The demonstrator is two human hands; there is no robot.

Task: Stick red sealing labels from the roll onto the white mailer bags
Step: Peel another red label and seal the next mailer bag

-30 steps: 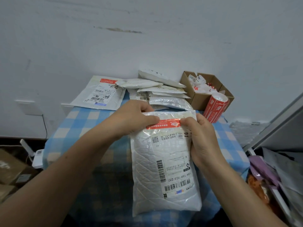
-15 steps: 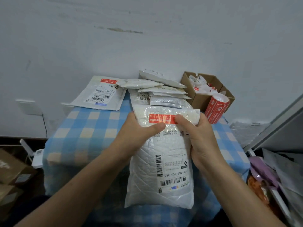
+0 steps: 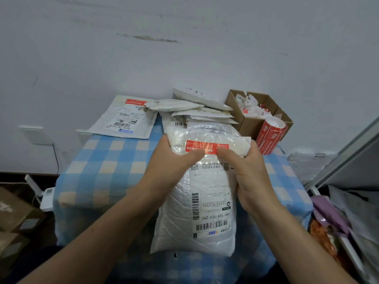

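- A person's left hand [image 3: 170,171] and right hand [image 3: 250,177] grip the top of a white mailer bag [image 3: 180,222]. They hold it upright over the front of a bench [image 3: 106,171] draped in a blue-and-cream checked cloth.
- Both thumbs lie on the front of the bag, their tips touching the lower edge of a red sealing label [image 3: 196,145] stuck across the folded top flap — the other fingers curl round behind.
- A printed shipping slip [image 3: 213,214] with barcodes covers the bag's lower right face.
- At the back of the bench, a stack of mailer bags [image 3: 203,111] sits against the wall. Just left of it, a flat mailer [image 3: 123,121] bearing its own red label leans on the wall.
- The label roll [image 3: 268,136] — red with white print — stands tilted against an open cardboard box [image 3: 252,125] at the far right corner, apart from the hands.
- The box holds crumpled white-and-red scraps.
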